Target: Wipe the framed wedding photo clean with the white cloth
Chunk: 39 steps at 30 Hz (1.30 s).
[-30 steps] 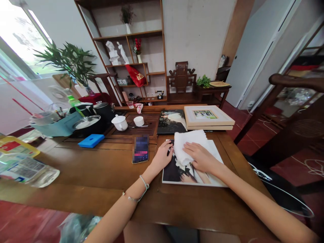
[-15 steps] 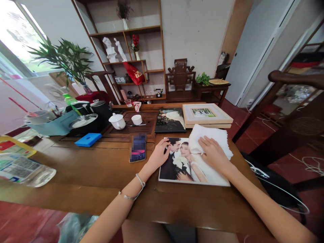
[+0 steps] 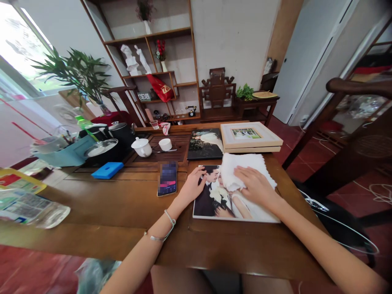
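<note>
A wedding photo panel [image 3: 211,206] with a pale edge lies face up on the wooden table, showing a couple and white flowers. My left hand [image 3: 193,183] rests on its upper left corner, fingers apart and slightly bent. On the panel's upper right part, my right hand [image 3: 255,185] presses a folded white cloth [image 3: 260,163], with the fingers stretched over it. The cloth covers part of the picture and reaches past the panel's top edge.
Behind the panel lie a dark photo panel [image 3: 206,145] and stacked pale frames [image 3: 251,136]. Leftward are a phone [image 3: 167,178], a blue block [image 3: 107,170], a lidded white teacup [image 3: 141,147], a small white cup [image 3: 165,144] and a clear bottle [image 3: 39,210]. A dark chair [image 3: 333,151] stands to the right.
My right hand and the white cloth have slid left across the panel, covering more of one pictured face. My left hand keeps its place at the corner.
</note>
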Each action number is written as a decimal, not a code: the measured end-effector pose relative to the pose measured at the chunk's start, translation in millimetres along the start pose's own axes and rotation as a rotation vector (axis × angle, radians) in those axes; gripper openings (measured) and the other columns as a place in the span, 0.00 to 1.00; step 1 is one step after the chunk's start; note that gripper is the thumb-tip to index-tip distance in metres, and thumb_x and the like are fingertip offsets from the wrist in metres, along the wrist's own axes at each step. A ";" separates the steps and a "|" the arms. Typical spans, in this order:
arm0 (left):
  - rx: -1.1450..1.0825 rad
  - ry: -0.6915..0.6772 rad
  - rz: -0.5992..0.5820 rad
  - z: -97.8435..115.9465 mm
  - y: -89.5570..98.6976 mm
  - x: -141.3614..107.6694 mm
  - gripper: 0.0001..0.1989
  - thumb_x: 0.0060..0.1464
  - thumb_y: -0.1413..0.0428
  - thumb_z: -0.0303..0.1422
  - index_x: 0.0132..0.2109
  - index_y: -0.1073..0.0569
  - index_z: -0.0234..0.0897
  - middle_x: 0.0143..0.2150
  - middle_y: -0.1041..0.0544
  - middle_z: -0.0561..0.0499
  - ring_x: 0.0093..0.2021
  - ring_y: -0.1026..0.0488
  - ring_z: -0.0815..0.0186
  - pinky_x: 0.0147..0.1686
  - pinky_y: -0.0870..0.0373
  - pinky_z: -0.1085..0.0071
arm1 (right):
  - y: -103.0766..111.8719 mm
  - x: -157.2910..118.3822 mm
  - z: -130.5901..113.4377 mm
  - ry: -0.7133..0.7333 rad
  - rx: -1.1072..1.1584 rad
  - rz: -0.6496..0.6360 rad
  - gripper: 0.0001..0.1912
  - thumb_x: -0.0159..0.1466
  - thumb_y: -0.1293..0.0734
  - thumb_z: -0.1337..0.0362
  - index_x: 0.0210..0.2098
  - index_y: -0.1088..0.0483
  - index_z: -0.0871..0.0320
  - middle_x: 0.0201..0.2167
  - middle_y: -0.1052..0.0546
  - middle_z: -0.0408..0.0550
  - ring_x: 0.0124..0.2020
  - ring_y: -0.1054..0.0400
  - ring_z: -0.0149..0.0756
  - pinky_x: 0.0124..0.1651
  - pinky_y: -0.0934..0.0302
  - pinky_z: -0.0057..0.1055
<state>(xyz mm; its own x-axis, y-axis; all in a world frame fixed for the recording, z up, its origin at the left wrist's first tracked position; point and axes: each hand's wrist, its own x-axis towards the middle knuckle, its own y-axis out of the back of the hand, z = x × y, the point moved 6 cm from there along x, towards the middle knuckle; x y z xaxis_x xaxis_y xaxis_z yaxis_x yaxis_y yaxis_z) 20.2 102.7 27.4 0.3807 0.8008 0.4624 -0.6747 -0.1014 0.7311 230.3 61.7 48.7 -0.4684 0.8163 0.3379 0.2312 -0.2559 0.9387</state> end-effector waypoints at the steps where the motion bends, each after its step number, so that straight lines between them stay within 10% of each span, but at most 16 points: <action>1: -0.001 -0.004 0.003 0.1 0.0 -0.2 0.11 0.61 0.51 0.30 0.47 0.27 0.33 0.54 0.27 0.38 0.58 0.31 0.56 0.58 0.34 0.55 | 2.1 0.2 7.5 -0.067 -0.048 -0.002 0.25 0.52 0.40 0.74 0.49 0.30 0.65 0.53 0.27 0.61 0.57 0.37 0.48 0.59 0.46 0.45; 6: -0.002 -0.003 0.015 0.8 -0.3 -0.2 0.11 0.62 0.51 0.31 0.46 0.27 0.34 0.54 0.28 0.39 0.58 0.31 0.56 0.59 0.34 0.55 | 8.4 -3.4 -3.7 -0.116 -0.193 -0.110 0.13 0.52 0.40 0.74 0.36 0.30 0.63 0.37 0.25 0.59 0.42 0.33 0.49 0.43 0.39 0.40; 14: -0.009 0.037 -0.028 -0.2 -0.5 1.1 0.11 0.61 0.52 0.27 0.46 0.26 0.32 0.55 0.28 0.38 0.59 0.32 0.55 0.60 0.36 0.56 | 4.3 -19.5 -91.4 0.446 0.088 -0.215 0.15 0.48 0.36 0.71 0.37 0.33 0.60 0.40 0.29 0.56 0.44 0.37 0.47 0.45 0.39 0.41; 20: -0.002 0.018 -0.011 1.0 0.9 0.8 0.11 0.62 0.51 0.30 0.45 0.26 0.33 0.54 0.27 0.39 0.59 0.32 0.56 0.59 0.35 0.56 | -8.4 -4.7 -41.0 0.121 0.079 -0.135 0.30 0.49 0.39 0.73 0.53 0.36 0.69 0.65 0.46 0.70 0.67 0.58 0.59 0.63 0.56 0.59; 27: 0.003 0.005 -0.003 2.6 1.5 -0.4 0.11 0.62 0.50 0.30 0.47 0.27 0.33 0.54 0.28 0.38 0.58 0.31 0.56 0.59 0.34 0.57 | -15.6 -4.9 6.2 -0.186 -0.189 -0.151 0.37 0.54 0.40 0.72 0.63 0.47 0.76 0.65 0.45 0.72 0.66 0.55 0.66 0.60 0.55 0.65; 35: -0.017 0.022 -0.039 -1.4 -0.9 -1.2 0.11 0.58 0.50 0.24 0.46 0.26 0.33 0.55 0.29 0.38 0.59 0.32 0.56 0.60 0.35 0.56 | -14.3 -21.9 -81.5 0.414 -0.002 -0.208 0.44 0.50 0.38 0.69 0.65 0.49 0.75 0.67 0.48 0.67 0.69 0.63 0.57 0.68 0.64 0.53; 39: -0.026 -0.002 -0.074 -0.4 -0.9 0.0 0.13 0.55 0.48 0.21 0.47 0.27 0.32 0.55 0.28 0.38 0.59 0.33 0.56 0.60 0.35 0.58 | -12.2 -21.1 -83.4 0.475 0.088 -0.216 0.45 0.47 0.38 0.70 0.65 0.48 0.71 0.68 0.48 0.61 0.69 0.62 0.51 0.68 0.62 0.49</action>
<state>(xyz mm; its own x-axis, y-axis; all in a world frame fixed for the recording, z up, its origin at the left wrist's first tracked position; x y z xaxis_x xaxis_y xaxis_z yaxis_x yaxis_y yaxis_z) 20.6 103.1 26.5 0.4316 0.8041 0.4089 -0.6609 -0.0266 0.7500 166.3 4.5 35.8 -0.8433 0.5160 0.1504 0.1477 -0.0465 0.9879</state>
